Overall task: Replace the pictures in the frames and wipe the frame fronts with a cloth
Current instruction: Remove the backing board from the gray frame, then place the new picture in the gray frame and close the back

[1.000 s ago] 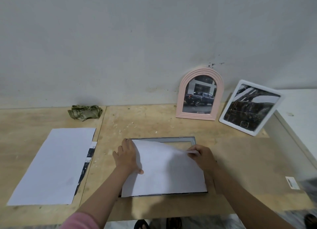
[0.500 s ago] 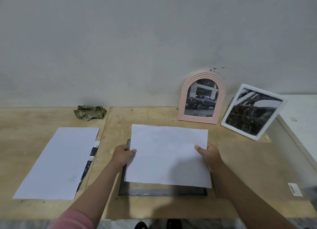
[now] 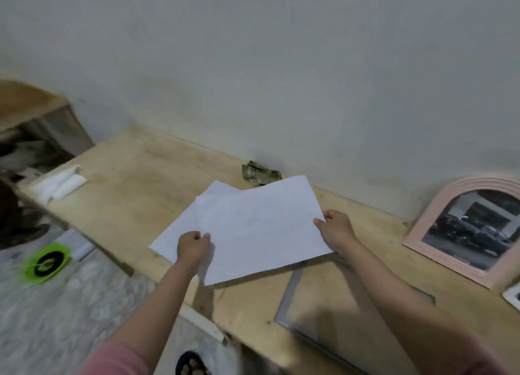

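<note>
Head view | left hand [image 3: 194,246] and right hand [image 3: 336,231] each pinch an edge of sheet [image 3: 261,228], held over bench centre | step: picture removed from frame [image 3: 289,298] at near edge | next: set sheet down, fetch replacement.

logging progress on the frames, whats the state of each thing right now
white sheet: lifted off the table, held by both hands
left hand: gripping sheet's left edge
right hand: gripping sheet's right edge
grey frame: flat on table, no picture in it
pink arched frame: upright, truck picture inside
green cloth: crumpled by wall, untouched
</note>
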Demonstrator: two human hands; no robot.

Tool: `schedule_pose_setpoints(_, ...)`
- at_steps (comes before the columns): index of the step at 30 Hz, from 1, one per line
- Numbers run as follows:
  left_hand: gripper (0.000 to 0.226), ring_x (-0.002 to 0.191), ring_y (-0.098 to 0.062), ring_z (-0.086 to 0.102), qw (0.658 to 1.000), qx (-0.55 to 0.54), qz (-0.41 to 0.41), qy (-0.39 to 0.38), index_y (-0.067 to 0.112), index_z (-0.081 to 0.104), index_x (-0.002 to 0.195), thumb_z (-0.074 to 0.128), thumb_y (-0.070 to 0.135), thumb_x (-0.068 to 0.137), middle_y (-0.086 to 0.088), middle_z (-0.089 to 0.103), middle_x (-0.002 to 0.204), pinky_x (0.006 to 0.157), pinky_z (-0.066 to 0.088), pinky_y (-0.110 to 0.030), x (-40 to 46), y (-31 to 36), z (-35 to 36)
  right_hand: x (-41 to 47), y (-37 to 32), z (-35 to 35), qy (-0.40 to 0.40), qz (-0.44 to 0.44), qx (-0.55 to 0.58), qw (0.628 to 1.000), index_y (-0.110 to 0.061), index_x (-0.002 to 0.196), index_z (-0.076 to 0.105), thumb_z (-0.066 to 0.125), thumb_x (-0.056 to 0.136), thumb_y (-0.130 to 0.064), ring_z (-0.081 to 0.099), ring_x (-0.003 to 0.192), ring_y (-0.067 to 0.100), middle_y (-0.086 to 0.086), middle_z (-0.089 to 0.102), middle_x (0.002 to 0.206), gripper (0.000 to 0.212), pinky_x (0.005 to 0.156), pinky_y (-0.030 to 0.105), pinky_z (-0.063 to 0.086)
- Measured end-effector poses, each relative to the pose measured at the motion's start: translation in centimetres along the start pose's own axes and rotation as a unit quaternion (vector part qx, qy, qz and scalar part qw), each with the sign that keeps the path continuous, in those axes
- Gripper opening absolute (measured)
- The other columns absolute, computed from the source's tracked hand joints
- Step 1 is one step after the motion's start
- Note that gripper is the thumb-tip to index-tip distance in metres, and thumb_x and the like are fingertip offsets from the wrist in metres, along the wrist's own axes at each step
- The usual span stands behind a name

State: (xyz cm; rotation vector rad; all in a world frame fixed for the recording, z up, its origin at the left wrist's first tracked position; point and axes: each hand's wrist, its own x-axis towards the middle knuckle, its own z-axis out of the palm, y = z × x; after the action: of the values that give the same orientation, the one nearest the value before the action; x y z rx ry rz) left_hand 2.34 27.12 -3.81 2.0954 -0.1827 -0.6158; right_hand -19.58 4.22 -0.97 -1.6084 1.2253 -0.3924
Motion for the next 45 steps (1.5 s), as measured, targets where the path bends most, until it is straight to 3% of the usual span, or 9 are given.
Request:
schedule_pose_setpoints(2,0.049,0.05,-0.021,0.026,0.999,-0.014,-0.016,0.041,0.017,0.024,0.053,0.055,0.009,0.091,-0.005,0.023,0.051,0.054,0.019,-0.03,2.2,-1.5,-4.8,1.8,-4.3,5.7,-0.036,-0.041,-0.034,0.998,-0.009,0.084,0.06,0.058,0.089,-0.015,0.063,0.075,0.022,0.006,0.065,0.086,0.008,0.064,0.029,0.049)
schedule_pose_setpoints(8,0.041,0.056,-0.021,0.042,0.988,-0.04,-0.075,0.13,0.014,0.035,0.056,0.062,0.015,0.087,-0.008,0.037,0.055,0.057,0.035,-0.029,9.4,-6.1,-16.6,5.0,-14.2,21.9,-0.077,-0.114,-0.107,0.985,-0.014,0.064,0.044,0.057,0.088,-0.009,0.045,0.056,0.014,-0.002,0.047,0.062,0.027,0.042,0.019,0.029)
schedule_pose_setpoints(13,0.037,0.06,-0.025,0.054,0.983,-0.042,-0.108,0.144,0.01,0.044,0.057,0.069,0.014,0.084,-0.011,0.052,0.059,0.064,0.053,-0.041,14.4,-9.2,-22.9,7.7,-18.8,32.6,-0.067,-0.116,-0.163,0.978,-0.008,0.09,0.058,0.059,0.087,-0.013,0.054,0.076,0.024,0.005,0.058,0.082,0.006,0.063,0.027,0.039)
schedule_pose_setpoints(17,0.031,0.065,-0.03,0.062,0.982,-0.033,-0.121,0.138,0.009,0.049,0.058,0.068,0.011,0.083,-0.014,0.06,0.064,0.072,0.055,-0.047,17.6,-11.0,-25.0,10.0,-20.3,38.3,-0.083,-0.119,-0.198,0.97,-0.006,0.096,0.061,0.051,0.086,-0.006,0.06,0.089,0.03,0.007,0.059,0.088,0.015,0.069,0.029,0.042)
schedule_pose_setpoints(19,0.027,0.07,-0.032,0.065,0.981,-0.03,-0.132,0.136,0.008,0.053,0.061,0.069,0.011,0.081,-0.015,0.066,0.07,0.071,0.057,-0.042,18.9,-11.1,-25.2,11.6,-20.6,40.4,-0.085,-0.112,-0.221,0.965,-0.009,0.1,0.062,0.049,0.085,-0.007,0.059,0.091,0.029,0.006,0.061,0.093,0.02,0.074,0.031,0.043)
schedule_pose_setpoints(22,0.023,0.069,-0.023,0.057,0.983,0.003,-0.124,0.136,0.009,0.052,0.067,0.07,0.012,0.081,-0.006,0.06,0.071,0.059,0.043,-0.028,19.9,-10.3,-24.9,13.5,-20.6,42.2,-0.078,-0.103,-0.244,0.961,-0.016,0.099,0.064,0.049,0.085,-0.009,0.057,0.09,0.026,0.003,0.062,0.096,0.021,0.077,0.031,0.043)
schedule_pose_setpoints(30,0.024,0.061,-0.012,0.046,0.978,0.075,-0.117,0.158,0.004,0.046,0.089,0.066,0.007,0.077,0.0,0.047,0.071,0.047,0.032,-0.024,21.2,-8.8,-23.8,16.8,-18.5,44.6,-0.055,-0.107,-0.284,0.951,-0.015,0.086,0.066,0.059,0.08,-0.01,0.061,0.084,0.025,0.005,0.065,0.093,0.01,0.072,0.028,0.046)
schedule_pose_setpoints(36,0.022,0.088,-0.029,0.054,0.962,0.158,-0.1,0.201,0.009,0.048,0.097,0.061,0.008,0.08,-0.01,0.051,0.099,0.061,0.037,-0.031,21.0,-8.0,-22.1,17.7,-17.5,44.4,-0.042,-0.167,-0.353,0.92,-0.014,0.108,0.066,0.064,0.085,-0.029,0.058,0.1,0.028,0.008,0.061,0.107,0.027,0.085,0.037,0.05)
schedule_pose_setpoints(45,0.022,0.093,-0.027,0.054,0.963,0.157,-0.053,0.212,0.013,0.057,0.104,0.059,0.023,0.084,-0.008,0.051,0.108,0.071,0.043,-0.034,16.1,-7.1,-16.7,17.0,-14.2,35.9,-0.071,-0.191,-0.337,0.919,-0.012,0.111,0.062,0.057,0.088,-0.025,0.054,0.109,0.029,0.007,0.06,0.115,0.027,0.093,0.041,0.044)
